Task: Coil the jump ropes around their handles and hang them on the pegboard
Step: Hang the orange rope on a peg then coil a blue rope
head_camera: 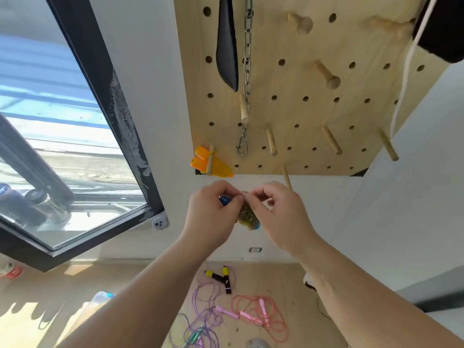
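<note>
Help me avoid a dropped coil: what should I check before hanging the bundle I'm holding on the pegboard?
1. Grip: left hand and right hand both pinch the top of the coiled jump rope: ok.
2. Coil wound around its blue handles: ok.
3. Loose end secured: hidden in the pinch, cannot tell.
4. Free peg: a bare wooden peg juts from the pegboard just above the right hand: ok.
5. Orange jump rope already hung, off to the left: ok.
6. Remaining ropes coiled: pink jump rope lies loose on the floor: not ok.
</note>
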